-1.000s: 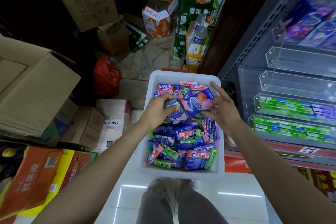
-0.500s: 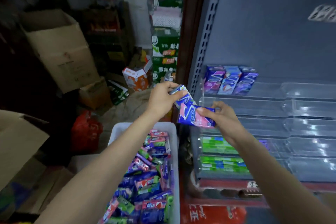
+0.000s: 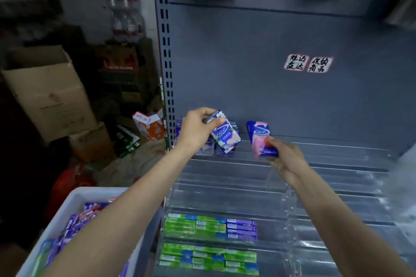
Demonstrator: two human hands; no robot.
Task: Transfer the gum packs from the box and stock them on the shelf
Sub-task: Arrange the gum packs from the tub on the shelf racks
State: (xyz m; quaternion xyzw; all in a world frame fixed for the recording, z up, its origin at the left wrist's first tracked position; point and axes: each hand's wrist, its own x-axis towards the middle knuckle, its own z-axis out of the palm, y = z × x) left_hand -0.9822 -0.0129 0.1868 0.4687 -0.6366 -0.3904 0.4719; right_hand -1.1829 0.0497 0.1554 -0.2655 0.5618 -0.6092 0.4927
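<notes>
We have a single view, worn on the person's head, looking forward and slightly down at the grey shelf unit (image 3: 270, 96), close enough that both forearms reach in from the bottom edge. The left hand (image 3: 195, 132) and right hand (image 3: 286, 159) sit near mid-frame. The white box (image 3: 74, 200) fills the lower left corner; wide-angle bending curves the edges.

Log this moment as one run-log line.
stage: placing | left hand: holds blue gum pack | right hand: holds pink gum pack | target: top clear shelf tray | box: still stocked
</notes>
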